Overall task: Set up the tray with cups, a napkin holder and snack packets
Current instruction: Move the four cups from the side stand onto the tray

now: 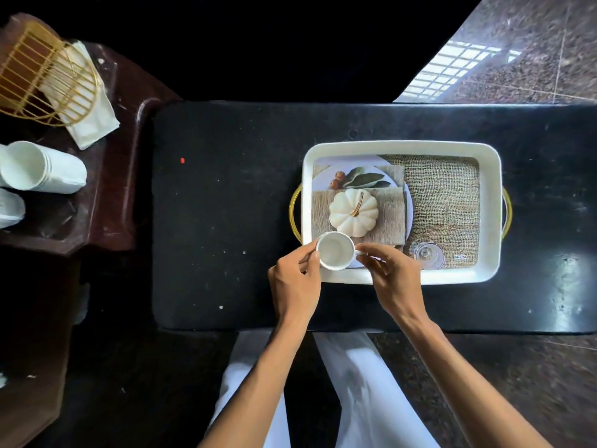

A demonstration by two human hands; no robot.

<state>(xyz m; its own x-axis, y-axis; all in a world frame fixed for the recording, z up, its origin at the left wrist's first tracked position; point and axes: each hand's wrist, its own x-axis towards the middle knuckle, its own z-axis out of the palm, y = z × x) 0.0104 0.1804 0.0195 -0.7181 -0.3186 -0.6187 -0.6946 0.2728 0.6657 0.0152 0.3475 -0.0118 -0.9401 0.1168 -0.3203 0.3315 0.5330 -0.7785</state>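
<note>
Head view: white cup [336, 250], likely ceramic, rigid, light, breakable; left hand [292, 279] grips its side, right hand [391, 276] pinches handle, over tray [403, 147] corner.

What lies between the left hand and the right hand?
In the head view, the white cup, held by the left hand and the right hand over the tray.
</note>
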